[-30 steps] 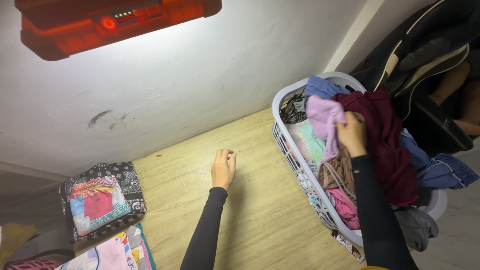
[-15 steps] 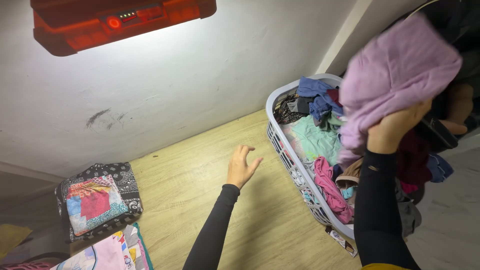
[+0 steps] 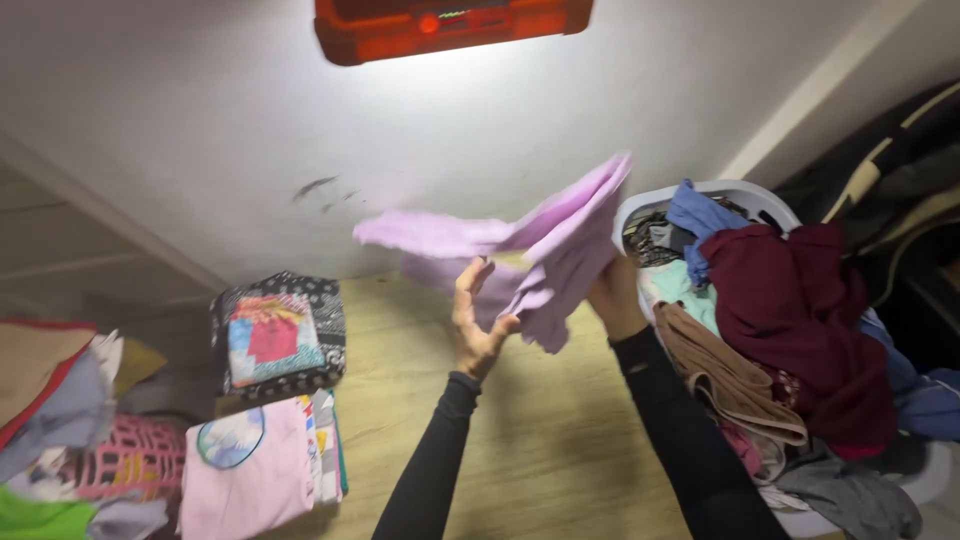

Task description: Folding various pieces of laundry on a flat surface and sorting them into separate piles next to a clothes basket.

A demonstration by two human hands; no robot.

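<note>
- Head view: both hands hold a crumpled lilac cloth garment (image 3: 520, 245) in the air above the pale wooden desk (image 3: 540, 440).
- Left hand (image 3: 475, 315) pinches its lower edge; right hand (image 3: 612, 300) grips it, fingers hidden.
- Risk, as I judge it: the loose end could brush the folded patterned stack (image 3: 280, 335) or snag on the heaped white plastic laundry basket (image 3: 730, 195).

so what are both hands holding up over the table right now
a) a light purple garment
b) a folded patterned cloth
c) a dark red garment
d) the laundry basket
a, the left hand and the right hand both grip the light purple garment in the air above the wooden table, while the dark red garment lies on the laundry basket.
</note>
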